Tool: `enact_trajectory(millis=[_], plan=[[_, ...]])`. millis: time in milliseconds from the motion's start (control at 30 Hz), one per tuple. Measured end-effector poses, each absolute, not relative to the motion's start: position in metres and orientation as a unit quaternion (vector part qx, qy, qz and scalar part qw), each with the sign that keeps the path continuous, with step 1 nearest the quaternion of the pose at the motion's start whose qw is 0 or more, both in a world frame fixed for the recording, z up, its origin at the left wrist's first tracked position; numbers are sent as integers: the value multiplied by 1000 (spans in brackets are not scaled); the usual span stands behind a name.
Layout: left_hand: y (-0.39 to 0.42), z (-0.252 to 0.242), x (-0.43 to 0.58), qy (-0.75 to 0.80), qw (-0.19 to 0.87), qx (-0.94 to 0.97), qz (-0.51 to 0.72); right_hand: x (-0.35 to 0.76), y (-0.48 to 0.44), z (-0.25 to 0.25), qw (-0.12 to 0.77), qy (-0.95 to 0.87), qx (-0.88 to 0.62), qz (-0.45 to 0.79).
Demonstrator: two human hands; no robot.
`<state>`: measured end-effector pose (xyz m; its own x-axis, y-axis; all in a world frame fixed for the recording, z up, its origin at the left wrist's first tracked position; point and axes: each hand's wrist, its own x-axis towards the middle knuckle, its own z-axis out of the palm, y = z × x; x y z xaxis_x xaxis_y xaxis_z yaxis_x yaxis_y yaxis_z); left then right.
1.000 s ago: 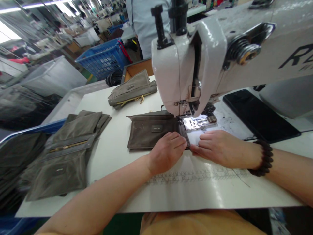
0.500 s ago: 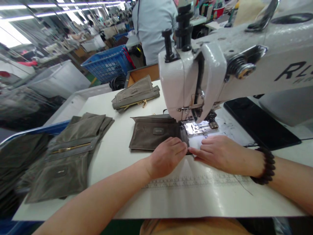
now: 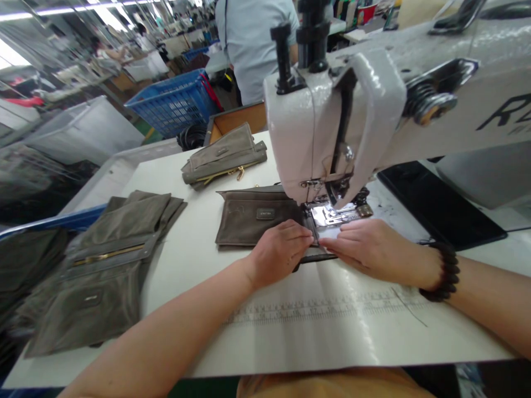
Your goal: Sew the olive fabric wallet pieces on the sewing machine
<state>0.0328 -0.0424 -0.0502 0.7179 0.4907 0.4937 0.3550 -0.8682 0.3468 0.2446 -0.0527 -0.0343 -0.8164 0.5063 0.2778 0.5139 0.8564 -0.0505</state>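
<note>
White bench carries a grey-brown wallet panel, which lies flat just beyond and to the left of the fingers, its right edge covered by them. Left hand and right hand lie palm-down with fingers pressed together and flat, their tips nearly meeting on that edge. Directly beyond the fingertips, the sewing machine head hides the needle.

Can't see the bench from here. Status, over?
Left hand flat on brown pouch; right hand fingertips at its edge. Pouch edge by presser foot. Black phone off right, touching neither.
</note>
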Motion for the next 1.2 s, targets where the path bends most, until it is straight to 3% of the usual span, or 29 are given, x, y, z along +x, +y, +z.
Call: enact_trajectory(millis=[133, 367, 933, 1200], plan=[[-40, -50, 32, 241, 166, 902, 319, 245, -49, -31, 179, -937, -301, 2], [-39, -50, 32, 240, 168, 902, 316, 235, -50, -33, 207, -942, -257, -61], [-40, -46, 27, 182, 74, 941, 275, 243, -57, -36, 71, -973, -213, -59], [-31, -46, 27, 183, 24, 960, 209, 240, -56, -38, 59, -958, -269, -82]])
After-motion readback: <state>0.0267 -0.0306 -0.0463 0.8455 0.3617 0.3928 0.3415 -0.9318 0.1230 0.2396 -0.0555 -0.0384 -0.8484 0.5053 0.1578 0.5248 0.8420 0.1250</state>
